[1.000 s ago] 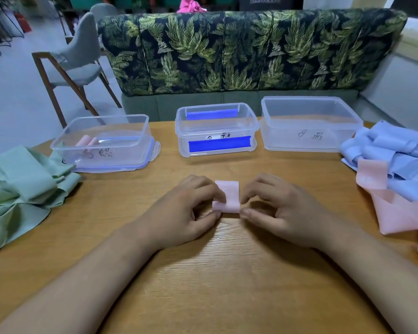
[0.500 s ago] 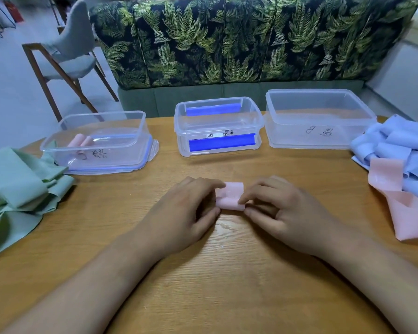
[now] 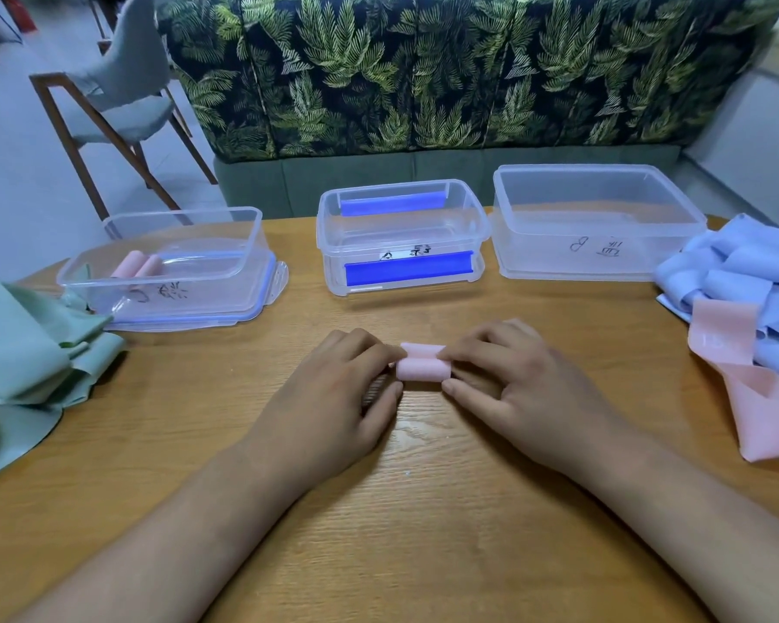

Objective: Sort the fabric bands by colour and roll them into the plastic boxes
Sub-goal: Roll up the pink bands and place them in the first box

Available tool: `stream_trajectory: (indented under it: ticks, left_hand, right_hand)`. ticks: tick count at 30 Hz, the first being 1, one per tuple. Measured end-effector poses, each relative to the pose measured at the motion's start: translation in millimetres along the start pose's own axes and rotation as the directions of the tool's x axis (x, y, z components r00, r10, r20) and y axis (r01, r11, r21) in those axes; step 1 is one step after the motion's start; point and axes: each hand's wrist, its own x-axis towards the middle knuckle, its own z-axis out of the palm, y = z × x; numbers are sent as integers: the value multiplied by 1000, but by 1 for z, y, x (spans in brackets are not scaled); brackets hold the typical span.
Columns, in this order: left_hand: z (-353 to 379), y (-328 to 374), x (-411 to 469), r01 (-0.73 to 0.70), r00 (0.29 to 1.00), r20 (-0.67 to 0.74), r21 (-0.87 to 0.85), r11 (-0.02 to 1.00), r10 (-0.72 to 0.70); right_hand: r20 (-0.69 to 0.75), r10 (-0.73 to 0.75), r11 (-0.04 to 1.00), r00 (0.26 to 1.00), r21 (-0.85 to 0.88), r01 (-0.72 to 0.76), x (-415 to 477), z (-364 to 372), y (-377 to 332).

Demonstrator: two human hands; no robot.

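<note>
The pink roll [image 3: 422,367] is pinched at both ends on the bench [image 3: 423,532], the grip of the left hand [image 3: 333,406] and right hand [image 3: 527,397] narrowed onto it. Should either grip be eased, the roll could be sprung loose. No obstacle is seen toward the left box [image 3: 190,290], where pink rolls [image 3: 138,265] are kept; green bands [image 3: 23,348] are heaped beside it.

Ref: mid box [image 3: 365,245], blue clips, top open.
- L of it: left box [image 3: 172,281], top open. Narrow gap btwn them shows bare table [image 3: 423,555].
- R of it: right box [image 3: 594,245], top open, walls nearly touching.
- Behind: sofa [image 3: 423,83], close to the table edge.
- In front: bare strip, then left hand [image 3: 329,406] & right hand [image 3: 527,397] pinching pink roll [image 3: 423,368].
- Far L: green bands [image 3: 23,348] heaped against left box.
- Far R: blue bands [image 3: 747,272] w/ pink band [image 3: 747,393].
</note>
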Motion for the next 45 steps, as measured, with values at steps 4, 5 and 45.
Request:
stream_trajectory:
  ticks: [4,5,45]
  left_hand:
    - [-1,5,7,-57,997,-48,13,998,58]
    - [-1,5,10,-86,995,-44,28,996,88]
    - [-5,28,15,-218,960,-243,-339,915,139]
  right_hand:
    - [4,33,999,999,-41,-32,2,1,-2]
    - [13,42,997,999,-57,-42,2,1,-2]
    - [490,227,-196,842,870,-453,-4,-12,-51]
